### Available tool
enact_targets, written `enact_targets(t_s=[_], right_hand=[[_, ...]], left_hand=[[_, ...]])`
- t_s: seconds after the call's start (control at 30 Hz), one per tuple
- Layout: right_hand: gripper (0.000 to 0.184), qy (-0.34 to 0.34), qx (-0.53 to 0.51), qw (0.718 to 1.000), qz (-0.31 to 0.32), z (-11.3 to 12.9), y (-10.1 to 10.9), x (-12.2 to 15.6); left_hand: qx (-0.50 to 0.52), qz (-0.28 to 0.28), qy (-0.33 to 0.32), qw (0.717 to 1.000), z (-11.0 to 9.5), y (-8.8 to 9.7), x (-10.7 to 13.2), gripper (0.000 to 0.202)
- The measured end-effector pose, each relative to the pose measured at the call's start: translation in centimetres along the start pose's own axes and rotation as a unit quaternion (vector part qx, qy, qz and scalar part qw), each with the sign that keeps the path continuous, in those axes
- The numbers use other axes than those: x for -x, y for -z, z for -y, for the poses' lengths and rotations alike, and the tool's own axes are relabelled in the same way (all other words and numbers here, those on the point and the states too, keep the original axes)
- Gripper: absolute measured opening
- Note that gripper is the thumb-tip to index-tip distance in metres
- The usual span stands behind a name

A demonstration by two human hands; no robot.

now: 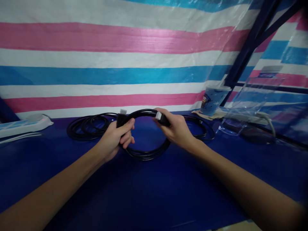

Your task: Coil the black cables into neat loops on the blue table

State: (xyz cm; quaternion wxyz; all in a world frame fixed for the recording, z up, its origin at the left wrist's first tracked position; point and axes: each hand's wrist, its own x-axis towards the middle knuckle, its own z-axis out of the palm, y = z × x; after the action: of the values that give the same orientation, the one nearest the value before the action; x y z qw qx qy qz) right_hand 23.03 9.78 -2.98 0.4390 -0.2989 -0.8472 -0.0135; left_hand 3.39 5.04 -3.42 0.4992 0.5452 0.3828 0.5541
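A black cable wound into a coil (pixel 146 154) is held over the blue table (pixel 154 189). My left hand (pixel 115 139) is closed round the coil's left side and one black plug with a silver tip (pixel 121 117). My right hand (pixel 176 130) is closed on the coil's right side, pinching the other plug (pixel 161 118). Both plugs point up and toward each other at the top of the loop.
Another black cable coil (pixel 84 128) lies on the table behind my left hand, and more cable (pixel 202 128) lies behind the right. A white power strip (pixel 24 125) sits at far left. A blue printed cup (pixel 213 101) and clear plastic packaging (pixel 247 106) stand at the right, before a striped tarp.
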Motion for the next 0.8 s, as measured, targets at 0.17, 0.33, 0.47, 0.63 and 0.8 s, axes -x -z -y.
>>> enact_targets(t_s=[0.17, 0.33, 0.47, 0.63, 0.8], right_hand=[[0.023, 0.022, 0.134, 0.99, 0.049, -0.5, -0.5, 0.2], [0.05, 0.069, 0.034, 0.997, -0.008, 0.1, 0.1, 0.4], [0.07, 0.084, -0.017, 0.996, 0.021, 0.6, 0.5, 0.7], [0.062, 0.069, -0.034, 0.996, 0.044, 0.2, -0.4, 0.8], [0.055, 0.004, -0.038, 0.998, 0.05, -0.7, 0.9, -0.9]], left_hand=[[-0.206, -0.164, -0.168, 0.95, -0.8, 1.0, 0.2, 0.038], [-0.167, -0.132, -0.212, 0.954, -1.1, -0.2, 0.9, 0.029], [-0.056, -0.041, -0.125, 0.99, -1.1, -1.0, 0.7, 0.022], [-0.026, -0.025, -0.051, 0.998, -0.1, -0.3, 0.6, 0.028], [-0.042, -0.068, -0.065, 0.995, 0.0, -1.7, -1.6, 0.024]])
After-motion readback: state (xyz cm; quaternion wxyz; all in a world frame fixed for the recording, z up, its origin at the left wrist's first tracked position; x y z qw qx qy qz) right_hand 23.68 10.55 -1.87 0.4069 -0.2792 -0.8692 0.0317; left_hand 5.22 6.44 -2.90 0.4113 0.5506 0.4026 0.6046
